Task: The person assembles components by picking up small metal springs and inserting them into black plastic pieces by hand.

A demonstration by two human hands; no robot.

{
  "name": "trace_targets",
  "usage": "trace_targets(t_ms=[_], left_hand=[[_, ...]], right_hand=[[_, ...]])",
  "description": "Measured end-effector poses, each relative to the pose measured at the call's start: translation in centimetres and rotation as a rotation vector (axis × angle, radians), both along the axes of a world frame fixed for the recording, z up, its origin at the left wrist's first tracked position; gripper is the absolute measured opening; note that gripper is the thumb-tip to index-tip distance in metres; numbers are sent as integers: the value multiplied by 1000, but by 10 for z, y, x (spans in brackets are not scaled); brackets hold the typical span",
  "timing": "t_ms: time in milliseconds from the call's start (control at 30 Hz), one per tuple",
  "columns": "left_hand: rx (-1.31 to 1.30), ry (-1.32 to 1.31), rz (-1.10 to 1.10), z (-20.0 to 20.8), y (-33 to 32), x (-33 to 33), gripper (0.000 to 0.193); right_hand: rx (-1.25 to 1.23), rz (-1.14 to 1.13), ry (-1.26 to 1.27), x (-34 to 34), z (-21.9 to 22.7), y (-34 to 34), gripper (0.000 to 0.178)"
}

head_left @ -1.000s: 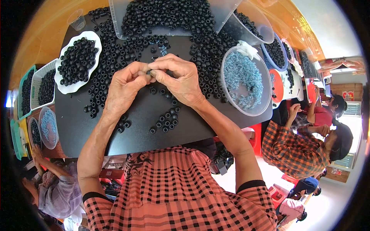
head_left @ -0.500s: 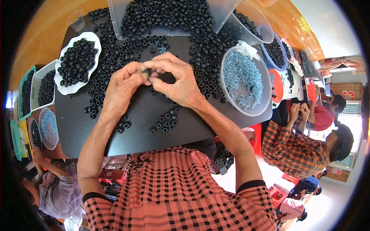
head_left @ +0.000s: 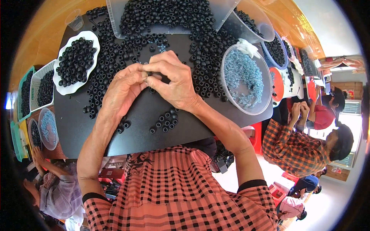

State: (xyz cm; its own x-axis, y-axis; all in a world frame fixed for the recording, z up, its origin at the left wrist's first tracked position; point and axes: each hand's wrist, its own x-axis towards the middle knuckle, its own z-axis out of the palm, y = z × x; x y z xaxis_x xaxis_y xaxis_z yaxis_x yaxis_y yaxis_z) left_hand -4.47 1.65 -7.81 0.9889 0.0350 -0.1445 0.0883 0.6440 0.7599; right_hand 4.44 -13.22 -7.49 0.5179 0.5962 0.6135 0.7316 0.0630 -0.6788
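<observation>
My left hand (head_left: 125,86) and my right hand (head_left: 175,81) meet above the middle of the dark table, fingertips pinched together. A small black plastic part, seen between them a moment ago, is now hidden by the fingers. Loose black barrel-shaped plastic parts (head_left: 108,63) lie beyond and to the left of my hands, open hollow ends showing on many. A smaller group of these parts (head_left: 165,121) rests nearer me, below my right wrist. Just past my fingertips are a few small light-blue coil-like pieces (head_left: 162,48).
A clear bin (head_left: 163,30) of black parts stands at the far side. To the left is a scalloped white plate (head_left: 66,89) heaped with them. On the right sits a round clear tub (head_left: 252,111) of light-blue pieces. Co-workers sit on both sides, one in orange plaid (head_left: 291,150).
My fingers have closed in around the small black part, which showed between them before. My right thumb and fingers have drawn closer together; my forearms have barely moved.
</observation>
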Motion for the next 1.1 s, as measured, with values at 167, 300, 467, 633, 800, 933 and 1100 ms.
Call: trace_targets(t_ms=[167, 300, 467, 633, 800, 933, 1100], left_hand=[[49, -4, -18, -6, -1, 0, 21], [93, -27, 16, 8, -8, 1, 18], [85, -63, 71, 1, -4, -1, 17], [184, -91, 100, 4, 0, 3, 20], [213, -77, 77, -9, 4, -1, 20], [209, -46, 120, -1, -7, 2, 14], [407, -17, 124, -1, -12, 4, 9]], right_hand=[[-64, 19, -21, 1, 3, -4, 36], [8, -35, -61, 4, 6, -3, 40], [6, -21, -201, 8, 5, -3, 38], [7, -45, -137, 11, 4, -8, 31], [50, 81, -51, 3, 1, -8, 8], [4, -49, 154, 2, -1, -6, 9], [1, -12, 269, 4, 3, -6, 9]])
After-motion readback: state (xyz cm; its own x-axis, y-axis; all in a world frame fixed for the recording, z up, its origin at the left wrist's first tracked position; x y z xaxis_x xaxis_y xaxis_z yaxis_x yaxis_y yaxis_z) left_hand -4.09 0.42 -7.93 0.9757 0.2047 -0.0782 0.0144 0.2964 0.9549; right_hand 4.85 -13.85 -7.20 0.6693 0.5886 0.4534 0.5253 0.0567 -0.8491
